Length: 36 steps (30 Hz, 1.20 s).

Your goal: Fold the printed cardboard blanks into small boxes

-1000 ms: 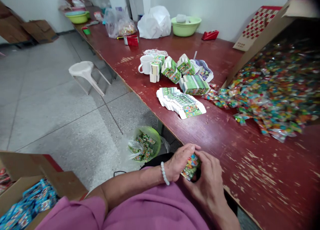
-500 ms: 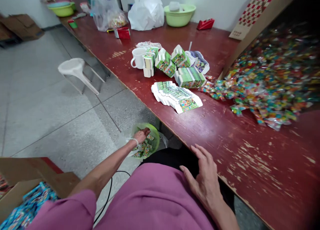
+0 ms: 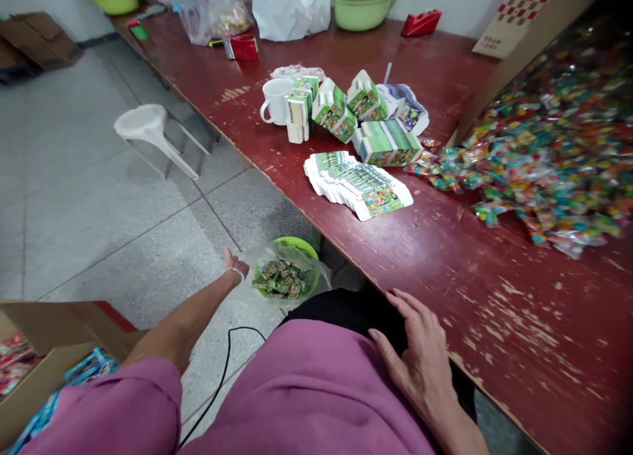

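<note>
My left hand point(image 3: 236, 265), with a beaded bracelet at the wrist, is low on the left, at the edge of a clear plastic bag point(image 3: 260, 252). One digit points up; the other fingers are mostly hidden, so its grip cannot be made out. The bag lines a green basin point(image 3: 310, 249) on the floor, and several small green printed packets point(image 3: 281, 279) lie inside. Fingers outstretched, my right hand point(image 3: 420, 339) rests at the front edge of the red table point(image 3: 376, 244) with nothing in it. Beyond it on the table lies a fanned stack of flat green-and-white cartons point(image 3: 353, 184).
Banded carton bundles point(image 3: 388, 142) and a white mug point(image 3: 275, 101) stand behind the fan. Wrapped candies point(image 3: 539, 191) spill from a large box at right. A white stool point(image 3: 148, 128) stands on the floor. An open box of blue packets point(image 3: 91, 367) sits lower left, near a black cable point(image 3: 228, 349).
My left hand has come out of the basin and moved left to the bag's edge, leaving the packets in view. My right hand keeps its place at the table edge. The view has shifted slightly.
</note>
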Available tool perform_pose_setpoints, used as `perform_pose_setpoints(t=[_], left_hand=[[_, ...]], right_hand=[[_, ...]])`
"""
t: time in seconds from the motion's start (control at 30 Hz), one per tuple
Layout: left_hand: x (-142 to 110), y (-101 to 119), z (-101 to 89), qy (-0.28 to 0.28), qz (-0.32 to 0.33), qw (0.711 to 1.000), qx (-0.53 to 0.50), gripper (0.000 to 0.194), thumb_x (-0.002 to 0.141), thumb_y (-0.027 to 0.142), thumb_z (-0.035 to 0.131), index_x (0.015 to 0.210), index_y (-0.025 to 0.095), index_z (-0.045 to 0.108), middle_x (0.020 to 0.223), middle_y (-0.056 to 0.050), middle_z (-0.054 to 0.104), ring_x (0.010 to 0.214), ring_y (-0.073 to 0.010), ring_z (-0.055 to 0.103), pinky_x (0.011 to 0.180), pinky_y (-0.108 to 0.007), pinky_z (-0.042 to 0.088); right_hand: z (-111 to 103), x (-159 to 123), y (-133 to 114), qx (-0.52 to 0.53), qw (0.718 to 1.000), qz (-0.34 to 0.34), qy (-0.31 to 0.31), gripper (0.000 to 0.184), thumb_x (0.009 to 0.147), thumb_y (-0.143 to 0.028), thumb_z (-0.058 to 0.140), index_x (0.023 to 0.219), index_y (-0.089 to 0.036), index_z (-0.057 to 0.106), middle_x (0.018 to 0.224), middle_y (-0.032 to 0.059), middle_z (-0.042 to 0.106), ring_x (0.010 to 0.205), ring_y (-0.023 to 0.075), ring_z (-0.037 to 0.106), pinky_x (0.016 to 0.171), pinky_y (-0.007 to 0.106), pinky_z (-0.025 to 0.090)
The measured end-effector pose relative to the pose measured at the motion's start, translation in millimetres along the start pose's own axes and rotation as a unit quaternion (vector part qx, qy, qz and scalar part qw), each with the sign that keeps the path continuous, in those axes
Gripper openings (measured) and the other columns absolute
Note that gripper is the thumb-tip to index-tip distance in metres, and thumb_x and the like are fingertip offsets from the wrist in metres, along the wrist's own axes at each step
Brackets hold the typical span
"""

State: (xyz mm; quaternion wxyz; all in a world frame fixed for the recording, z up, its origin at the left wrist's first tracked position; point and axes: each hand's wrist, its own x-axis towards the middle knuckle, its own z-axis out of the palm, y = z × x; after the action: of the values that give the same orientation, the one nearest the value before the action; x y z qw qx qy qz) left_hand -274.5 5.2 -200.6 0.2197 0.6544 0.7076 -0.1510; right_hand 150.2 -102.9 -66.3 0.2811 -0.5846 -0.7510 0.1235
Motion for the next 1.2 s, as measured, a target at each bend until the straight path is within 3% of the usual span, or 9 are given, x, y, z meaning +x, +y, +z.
perform_pose_setpoints(t=[0.13,0.3,0.37,0.43,0.53,0.6,0.7,1.03,1.2], left_hand=[[-1,7,-29.5,0.029,-0.040,0.998,0.048,0.035,0.093,0.033,0.061,0.123,0.017,0.058,0.123,-0.010,0.061,0.105,-0.0238,0.062,0.087,-0.045,0.054],[-7,50,-101.4,0.144,-0.001,0.988,0.053,0.018,0.088,0.018,0.058,0.103,0.019,0.069,0.102,-0.012,0.071,0.101,-0.0304,0.062,0.093,-0.054,0.042],[-17,85,-131.4,0.209,0.041,0.976,0.041,0.030,0.089,0.014,0.049,0.111,0.021,0.069,0.110,-0.012,0.071,0.107,-0.0312,0.060,0.097,-0.052,0.037],[-26,129,-155.0,0.270,0.108,0.957,0.022,0.038,0.092,0.015,0.042,0.121,0.026,0.063,0.122,-0.007,0.066,0.115,-0.0246,0.056,0.100,-0.042,0.035],[-29,203,-175.0,0.353,0.326,0.877,-0.019,0.033,0.094,0.019,0.042,0.119,0.018,0.064,0.120,-0.009,0.065,0.109,-0.0233,0.055,0.096,-0.037,0.038],[-22,244,-179.9,0.368,0.336,0.867,0.007,0.036,0.096,0.034,0.047,0.125,0.017,0.059,0.120,-0.012,0.062,0.109,-0.0275,0.051,0.093,-0.040,0.038],[-7,280,-180.9,0.339,0.279,0.898,0.035,0.045,0.088,0.050,0.059,0.115,0.015,0.062,0.117,-0.017,0.058,0.106,-0.0324,0.048,0.085,-0.042,0.038],[-7,286,-185.9,0.340,0.287,0.894,-0.055,0.024,0.085,0.036,0.066,0.102,0.019,0.064,0.108,-0.012,0.062,0.105,-0.0308,0.050,0.086,-0.041,0.038],[-29,282,-182.3,0.301,0.284,0.895,-0.167,0.016,0.088,0.034,0.061,0.089,0.018,0.063,0.078,-0.002,0.065,0.073,-0.0175,0.058,0.069,-0.029,0.043]], right_hand=[[-2,-1,2,0.004,1.000,-0.004,-0.010,0.044,0.091,-0.040,0.057,0.131,-0.023,0.050,0.131,0.0140,0.057,0.114,0.0317,0.056,0.092,0.050,0.044],[-2,-4,2,0.011,1.000,-0.009,-0.019,0.037,0.090,-0.034,0.058,0.126,-0.024,0.053,0.130,0.0127,0.056,0.115,0.0310,0.055,0.093,0.050,0.044],[0,-3,4,0.010,1.000,-0.011,-0.016,0.035,0.090,-0.033,0.058,0.124,-0.024,0.055,0.129,0.0124,0.057,0.115,0.0308,0.055,0.093,0.050,0.044],[1,-3,5,0.009,1.000,-0.014,-0.005,0.032,0.090,-0.032,0.058,0.122,-0.025,0.056,0.128,0.0120,0.058,0.114,0.0304,0.056,0.092,0.050,0.045],[3,-3,6,0.014,1.000,-0.014,0.006,0.030,0.091,-0.029,0.057,0.120,-0.025,0.057,0.127,0.0115,0.059,0.113,0.0295,0.057,0.091,0.049,0.046],[2,-3,6,0.022,1.000,-0.010,0.008,0.029,0.091,-0.027,0.056,0.120,-0.025,0.057,0.127,0.0114,0.059,0.113,0.0292,0.057,0.091,0.049,0.046],[2,-4,5,0.041,0.999,-0.006,0.009,0.029,0.091,-0.025,0.055,0.121,-0.025,0.056,0.126,0.0115,0.060,0.113,0.0286,0.057,0.091,0.049,0.047],[-4,0,7,0.142,0.989,0.037,0.029,0.024,0.091,-0.027,0.056,0.114,-0.025,0.062,0.120,0.0109,0.063,0.109,0.0275,0.061,0.091,0.048,0.051],[-19,25,16,0.337,0.914,0.200,0.102,0.044,0.090,-0.037,0.060,0.130,-0.022,0.050,0.117,0.0125,0.064,0.088,0.0197,0.065,0.076,0.036,0.056]])
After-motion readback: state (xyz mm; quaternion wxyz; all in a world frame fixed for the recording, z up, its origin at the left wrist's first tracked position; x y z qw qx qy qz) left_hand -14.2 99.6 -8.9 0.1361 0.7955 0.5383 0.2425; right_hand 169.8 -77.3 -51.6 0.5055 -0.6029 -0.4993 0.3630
